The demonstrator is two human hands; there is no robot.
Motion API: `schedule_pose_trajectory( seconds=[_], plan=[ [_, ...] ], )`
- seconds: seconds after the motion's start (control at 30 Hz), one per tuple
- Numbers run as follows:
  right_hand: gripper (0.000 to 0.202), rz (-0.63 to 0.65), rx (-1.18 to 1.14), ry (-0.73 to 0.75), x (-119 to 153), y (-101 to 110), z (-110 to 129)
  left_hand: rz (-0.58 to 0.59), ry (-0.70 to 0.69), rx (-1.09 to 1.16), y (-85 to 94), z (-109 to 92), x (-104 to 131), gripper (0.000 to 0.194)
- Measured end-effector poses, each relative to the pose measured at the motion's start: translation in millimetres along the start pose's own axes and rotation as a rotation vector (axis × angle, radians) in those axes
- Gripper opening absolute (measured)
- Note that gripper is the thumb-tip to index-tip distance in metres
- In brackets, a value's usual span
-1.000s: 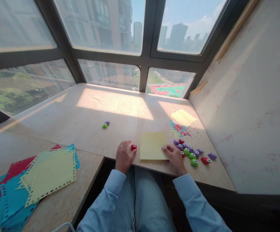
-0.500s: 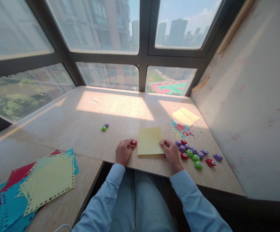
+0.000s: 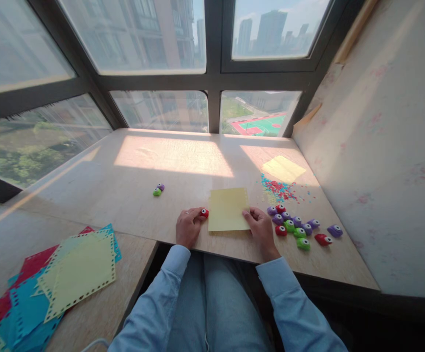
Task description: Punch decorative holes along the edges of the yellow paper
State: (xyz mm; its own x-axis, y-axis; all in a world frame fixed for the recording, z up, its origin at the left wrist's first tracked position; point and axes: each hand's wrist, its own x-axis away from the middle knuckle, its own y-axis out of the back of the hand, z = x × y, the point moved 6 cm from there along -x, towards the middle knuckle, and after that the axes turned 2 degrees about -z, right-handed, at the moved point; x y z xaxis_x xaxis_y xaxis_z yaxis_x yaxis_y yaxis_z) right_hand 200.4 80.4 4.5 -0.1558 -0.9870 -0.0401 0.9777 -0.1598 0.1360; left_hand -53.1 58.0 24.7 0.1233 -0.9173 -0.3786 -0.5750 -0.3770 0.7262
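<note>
Head-worn camera, single wide view. Station: above the wearer's jeans (image 3: 188, 303), which fill the bottom centre. Bearing: forward and steeply down over a wooden desktop (image 3: 124, 200). Range: near; left hand (image 3: 189, 229) and right hand (image 3: 262, 230) just below centre. Limits: window frame (image 3: 153, 83) across the top, floral wallpaper (image 3: 391, 171) right, punched paper sheets (image 3: 83, 269) lower left.

Middle sheet (image 3: 228, 210): yellow. Red punch (image 3: 205, 213) left of it: black-and-white eye. Right punches (image 3: 300, 232): purple, green, red. Confetti (image 3: 279, 189): red, blue, yellow. Left sheets (image 3: 83, 269): yellow, blue, red, hole-patterned edges. Right wall (image 3: 395, 146): whitish, pink floral.
</note>
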Motion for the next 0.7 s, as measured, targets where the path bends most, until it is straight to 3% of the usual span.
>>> schedule_pose_trajectory(
  seconds=[0.7],
  plan=[
    [0.04, -0.034, 0.122, 0.071, 2.1, 1.1, 1.1, -0.024, 0.034, -0.004, -0.9, 4.5, 1.2, 0.023]
  ],
)
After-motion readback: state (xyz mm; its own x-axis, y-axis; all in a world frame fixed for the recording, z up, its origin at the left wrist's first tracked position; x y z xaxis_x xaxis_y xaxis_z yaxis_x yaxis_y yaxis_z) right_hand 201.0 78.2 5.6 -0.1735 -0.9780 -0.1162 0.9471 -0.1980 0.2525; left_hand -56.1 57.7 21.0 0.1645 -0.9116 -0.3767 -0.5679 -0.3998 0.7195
